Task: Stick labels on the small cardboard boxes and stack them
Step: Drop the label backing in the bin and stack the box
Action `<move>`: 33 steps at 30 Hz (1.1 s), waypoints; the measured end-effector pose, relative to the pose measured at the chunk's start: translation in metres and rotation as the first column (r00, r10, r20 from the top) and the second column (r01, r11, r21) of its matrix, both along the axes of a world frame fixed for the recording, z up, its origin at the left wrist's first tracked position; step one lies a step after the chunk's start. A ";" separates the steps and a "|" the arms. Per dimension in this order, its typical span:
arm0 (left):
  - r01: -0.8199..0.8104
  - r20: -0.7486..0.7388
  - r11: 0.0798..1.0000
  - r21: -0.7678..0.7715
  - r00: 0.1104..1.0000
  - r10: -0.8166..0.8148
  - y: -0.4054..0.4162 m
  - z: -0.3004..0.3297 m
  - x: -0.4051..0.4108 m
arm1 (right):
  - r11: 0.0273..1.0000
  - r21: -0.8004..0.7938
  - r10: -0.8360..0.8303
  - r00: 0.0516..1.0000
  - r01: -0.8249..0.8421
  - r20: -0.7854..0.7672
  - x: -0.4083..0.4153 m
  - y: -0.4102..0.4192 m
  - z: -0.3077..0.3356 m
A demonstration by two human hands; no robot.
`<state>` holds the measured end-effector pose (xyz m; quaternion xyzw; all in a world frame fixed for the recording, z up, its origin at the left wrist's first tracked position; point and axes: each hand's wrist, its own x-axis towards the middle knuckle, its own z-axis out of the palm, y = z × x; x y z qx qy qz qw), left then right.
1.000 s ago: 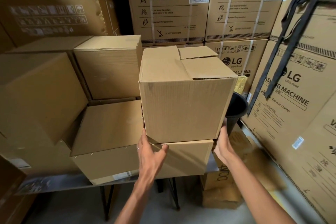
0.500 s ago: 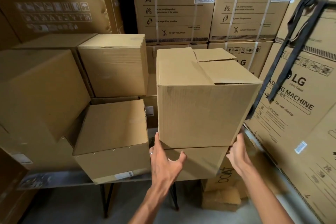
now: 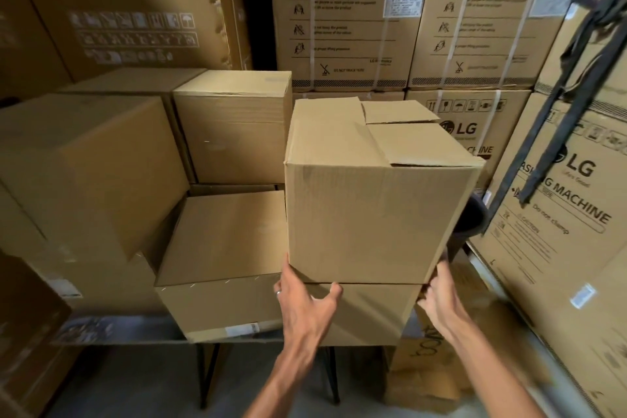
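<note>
A plain cardboard box (image 3: pixel 369 214) with folded top flaps stands on a lower cardboard box (image 3: pixel 369 314) at the table's right end. My left hand (image 3: pixel 305 302) grips its bottom left corner, with the fingers up the left side and the thumb across the front seam. At the bottom right corner, my right hand (image 3: pixel 441 295) holds the box with curled fingers. To the left lies another low box (image 3: pixel 224 237) with a white label (image 3: pixel 242 329) on its front. More small boxes (image 3: pixel 234 125) are stacked behind and to the left.
The boxes rest on a dark table (image 3: pixel 118 338) with black legs. Large LG appliance cartons (image 3: pixel 559 200) wall in the right and back, and a black strap (image 3: pixel 556 132) hangs over them. A dark bucket (image 3: pixel 471 217) and a printed carton (image 3: pixel 427 360) sit right of the table.
The box between my hands has shifted slightly to the right on the lower box. Both hands have kept their hold at its bottom corners, and the view has moved closer.
</note>
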<state>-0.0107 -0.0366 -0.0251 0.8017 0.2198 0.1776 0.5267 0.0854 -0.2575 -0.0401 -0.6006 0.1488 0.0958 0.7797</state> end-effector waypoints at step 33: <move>0.016 0.473 0.976 0.219 0.873 -0.121 -0.146 -0.032 0.006 | 0.927 -0.088 0.364 0.931 -0.365 -0.033 0.064 0.000 0.002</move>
